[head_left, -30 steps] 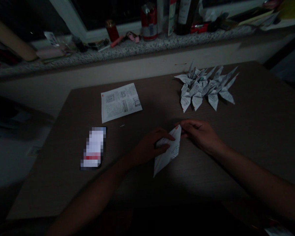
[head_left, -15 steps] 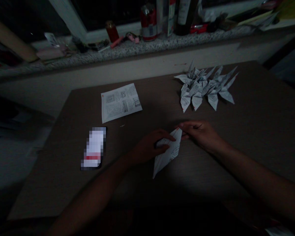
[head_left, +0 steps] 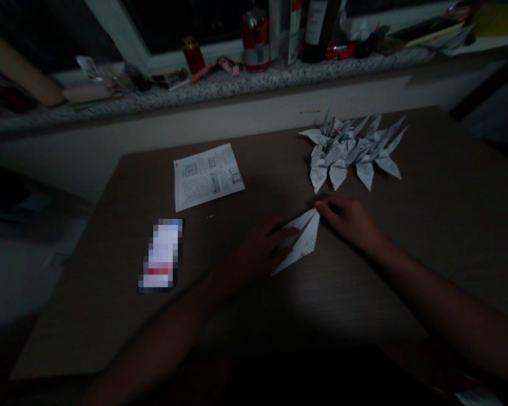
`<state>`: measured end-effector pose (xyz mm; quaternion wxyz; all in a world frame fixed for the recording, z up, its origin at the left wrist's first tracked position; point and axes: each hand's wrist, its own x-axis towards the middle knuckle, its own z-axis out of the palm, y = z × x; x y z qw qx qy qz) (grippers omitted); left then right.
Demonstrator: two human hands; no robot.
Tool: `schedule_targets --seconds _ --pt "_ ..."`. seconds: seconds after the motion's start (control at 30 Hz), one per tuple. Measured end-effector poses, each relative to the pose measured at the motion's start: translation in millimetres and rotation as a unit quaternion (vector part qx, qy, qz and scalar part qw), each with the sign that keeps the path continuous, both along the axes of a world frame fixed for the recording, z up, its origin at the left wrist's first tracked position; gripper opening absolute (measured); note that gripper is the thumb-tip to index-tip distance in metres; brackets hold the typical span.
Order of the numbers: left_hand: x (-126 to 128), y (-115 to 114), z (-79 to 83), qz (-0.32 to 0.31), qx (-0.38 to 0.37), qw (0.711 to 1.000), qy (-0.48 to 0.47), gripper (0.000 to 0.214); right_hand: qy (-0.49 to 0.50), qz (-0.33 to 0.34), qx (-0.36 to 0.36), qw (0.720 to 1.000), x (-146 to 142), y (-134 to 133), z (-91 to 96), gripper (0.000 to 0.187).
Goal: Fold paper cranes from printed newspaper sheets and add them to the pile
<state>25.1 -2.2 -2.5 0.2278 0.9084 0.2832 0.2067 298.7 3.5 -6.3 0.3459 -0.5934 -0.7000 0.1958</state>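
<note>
A folded sheet of printed paper (head_left: 307,242), a narrow pointed diamond, lies on the table between my hands. Its far tip is pinched between the thumb and fingers of my right hand (head_left: 349,217). My left hand (head_left: 262,245) holds the paper's left side, with thumb and forefinger on its upper face; the other fingers are dark and partly hidden. A slit between two flaps runs toward the far tip. Beyond my right hand stands a cluster of several folded paper cranes (head_left: 347,149), made from similar printed paper, with wings and points sticking up.
A flat printed sheet (head_left: 207,177) lies at the back left of the table (head_left: 122,225). Nearer me is a phone (head_left: 161,256) with a blurred screen. The stone windowsill (head_left: 152,98) behind carries a red can (head_left: 256,42), a small jar (head_left: 193,56), a dark bottle (head_left: 317,28) and clutter.
The folded paper has shifted slightly away from me and to the right and now lies flatter. My right hand has moved forward with its tip; a slit between flaps now shows.
</note>
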Motion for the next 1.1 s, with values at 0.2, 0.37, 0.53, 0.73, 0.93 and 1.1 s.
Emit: schedule_targets --seconds 0.2,0.37,0.53,0.73,0.93,1.1 --pt "2.4 -5.8 3.2 -0.076 0.035 0.994 0.064 0.043 -0.082 0.004 0.038 0.996 2.3 4.8 -8.9 0.028" --pt "3.8 -7.3 -0.1 -0.085 0.072 0.987 0.118 0.042 -0.131 0.022 0.092 0.987 1.5 0.1 -3.5 0.031" --pt "4.2 -7.7 -3.2 -0.085 0.078 0.986 0.122 0.042 -0.235 0.188 0.102 0.948 0.0 -26.2 5.9 0.056" --pt "4.4 -8.6 -4.3 -0.081 0.083 0.987 0.114 0.042 -0.258 0.284 0.068 0.921 3.9 -45.2 -11.2 0.075" --pt "4.3 -9.0 -3.2 -0.078 0.064 0.989 0.105 0.041 -0.232 0.267 0.050 0.934 5.9 -40.2 -15.3 0.070" --pt "5.2 -9.9 -2.3 -0.072 0.056 0.990 0.108 0.041 -0.243 0.236 0.033 0.940 11.2 -33.3 -15.5 0.067"
